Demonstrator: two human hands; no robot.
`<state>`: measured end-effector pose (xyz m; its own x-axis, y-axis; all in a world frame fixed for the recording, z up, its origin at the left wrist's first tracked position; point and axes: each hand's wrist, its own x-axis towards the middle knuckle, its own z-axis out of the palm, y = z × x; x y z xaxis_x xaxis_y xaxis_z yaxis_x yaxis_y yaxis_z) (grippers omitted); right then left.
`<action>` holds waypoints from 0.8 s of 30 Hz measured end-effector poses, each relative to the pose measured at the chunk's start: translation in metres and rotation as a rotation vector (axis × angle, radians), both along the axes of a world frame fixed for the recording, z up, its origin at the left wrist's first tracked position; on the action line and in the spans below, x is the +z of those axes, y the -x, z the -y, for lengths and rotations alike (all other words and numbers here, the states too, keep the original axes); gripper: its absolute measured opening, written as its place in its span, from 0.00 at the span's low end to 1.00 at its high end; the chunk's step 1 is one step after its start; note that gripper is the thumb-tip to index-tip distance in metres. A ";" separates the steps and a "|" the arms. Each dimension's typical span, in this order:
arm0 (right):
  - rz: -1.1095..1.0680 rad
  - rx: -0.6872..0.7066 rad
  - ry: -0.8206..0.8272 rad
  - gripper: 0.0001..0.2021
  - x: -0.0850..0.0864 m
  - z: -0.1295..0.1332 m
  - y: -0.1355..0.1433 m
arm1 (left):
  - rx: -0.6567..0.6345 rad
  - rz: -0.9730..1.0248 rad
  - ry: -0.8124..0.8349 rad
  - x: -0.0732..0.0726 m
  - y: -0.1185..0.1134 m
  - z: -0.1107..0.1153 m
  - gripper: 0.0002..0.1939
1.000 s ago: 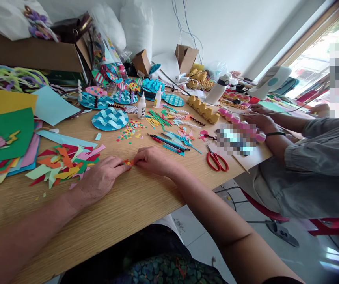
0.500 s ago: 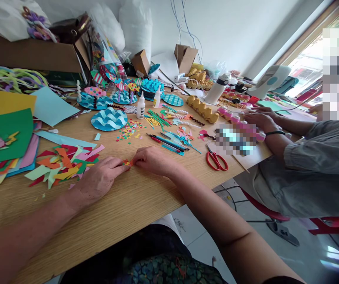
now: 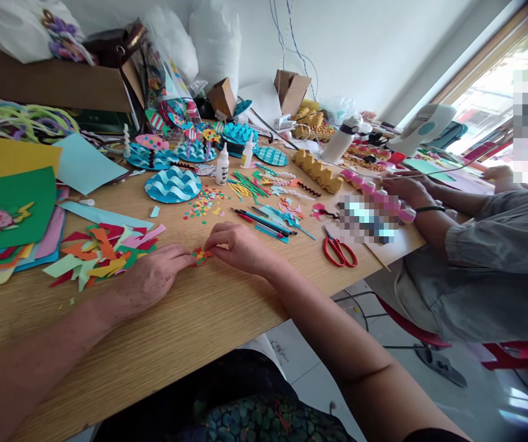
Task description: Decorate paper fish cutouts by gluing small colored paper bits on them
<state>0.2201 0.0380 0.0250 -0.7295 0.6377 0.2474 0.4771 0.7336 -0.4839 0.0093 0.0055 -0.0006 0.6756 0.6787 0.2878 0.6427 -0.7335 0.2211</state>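
Left hand (image 3: 153,273) and right hand (image 3: 236,247) at a dotted orange piece (image 3: 201,256)

The counter (image 3: 163,344) spreads under everything. Toward its left end lies a green sheet (image 3: 10,205) atop other coloured paper; between it and the left hand is a heap of paper scraps (image 3: 107,252). A blue wavy disc (image 3: 172,185) sits farther toward the far edge. Red-handled scissors (image 3: 339,252) lie near the near edge, to the right of the hands. Two white bottles (image 3: 222,166) stand beyond the loose paper dots (image 3: 204,204).

The small orange piece is near the counter's near edge, between the fingertips of both hands. The left hand's fingers lie close together, touching its left side; whether they pinch it, I cannot tell. The right grip has thumb and forefinger drawn together at its upper right; whether anything is caught between them is too small to see.

For work this fine, a light left fingertip holding the piece flat, clear of the dotted face, should serve best, with the right fingers pressing straight down rather than sliding.

The front bottle carries dark print, too small to read.
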 end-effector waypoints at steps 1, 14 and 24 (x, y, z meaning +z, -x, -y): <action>-0.009 -0.012 -0.012 0.09 0.000 0.000 0.000 | -0.001 0.006 0.002 0.000 0.000 0.000 0.21; -0.012 -0.036 0.021 0.08 0.003 0.002 0.005 | 0.021 0.009 0.043 0.003 0.000 0.003 0.22; 0.221 -0.368 0.026 0.10 0.036 -0.049 -0.011 | 0.008 0.044 0.014 -0.005 0.003 0.002 0.22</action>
<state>0.2315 0.0866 0.0606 -0.4855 0.8695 0.0914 0.7992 0.4838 -0.3567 0.0066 0.0032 -0.0060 0.6567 0.6885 0.3077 0.6381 -0.7248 0.2598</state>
